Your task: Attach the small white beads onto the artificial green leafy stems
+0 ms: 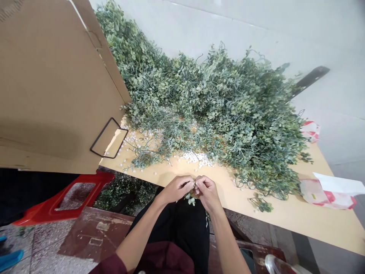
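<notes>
Both hands meet over my lap at the table's front edge. My left hand is closed in a pinch, thumb against fingers. Beside it my right hand is closed the same way, its fingertips touching or almost touching the left ones. Between them is a small artificial leaf sprig, its pale green leaves hanging below the fingertips. What exactly sits in the fingertips is too small to make out. Just beyond my hands lie many small white pieces and a large heap of artificial greenery.
A large cardboard box stands at the left, with a black rectangular frame by it. One loose sprig lies on the table at the right, near a red-and-white plastic bag. A red plastic stool stands lower left.
</notes>
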`<action>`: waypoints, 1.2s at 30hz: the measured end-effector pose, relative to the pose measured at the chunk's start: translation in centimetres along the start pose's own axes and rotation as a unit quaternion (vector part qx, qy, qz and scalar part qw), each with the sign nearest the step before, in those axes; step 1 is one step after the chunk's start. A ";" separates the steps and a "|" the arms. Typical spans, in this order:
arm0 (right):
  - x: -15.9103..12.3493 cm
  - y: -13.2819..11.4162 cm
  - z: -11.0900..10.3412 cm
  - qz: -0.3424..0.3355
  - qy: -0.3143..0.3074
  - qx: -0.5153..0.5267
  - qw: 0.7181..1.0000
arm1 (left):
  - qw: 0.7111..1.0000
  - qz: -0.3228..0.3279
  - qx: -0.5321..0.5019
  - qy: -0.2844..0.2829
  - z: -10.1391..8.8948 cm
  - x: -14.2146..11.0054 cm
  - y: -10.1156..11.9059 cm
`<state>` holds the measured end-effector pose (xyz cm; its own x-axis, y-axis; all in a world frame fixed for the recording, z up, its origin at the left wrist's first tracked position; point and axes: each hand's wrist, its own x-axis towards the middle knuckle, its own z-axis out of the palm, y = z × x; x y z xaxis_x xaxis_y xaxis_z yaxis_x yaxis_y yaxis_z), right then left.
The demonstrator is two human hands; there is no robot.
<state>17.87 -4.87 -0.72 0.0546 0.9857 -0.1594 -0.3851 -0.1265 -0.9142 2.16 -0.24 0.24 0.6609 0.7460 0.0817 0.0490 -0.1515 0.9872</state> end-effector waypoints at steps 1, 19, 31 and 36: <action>0.0 -0.1 0.0 0.003 0.001 -0.002 1.000 | 1.000 -0.003 0.000 0.000 0.0 0.0 0.0; 0.0 0.2 -0.3 0.019 0.009 -0.009 1.000 | 1.000 0.013 0.012 -0.016 -0.1 0.1 -0.2; -0.2 0.4 -0.6 0.014 -0.003 -0.023 1.000 | 0.999 0.019 0.034 -0.012 -0.2 0.2 -0.4; -0.4 0.0 -0.5 0.007 -0.011 -0.036 0.999 | 0.999 0.026 0.046 -0.009 -0.1 0.3 -0.4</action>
<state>18.37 -5.29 -0.82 0.0289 0.9857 -0.1658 -0.3177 -0.1482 -0.9365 2.23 0.09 -0.12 0.6781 0.7235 0.1294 0.0822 -0.2496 0.9649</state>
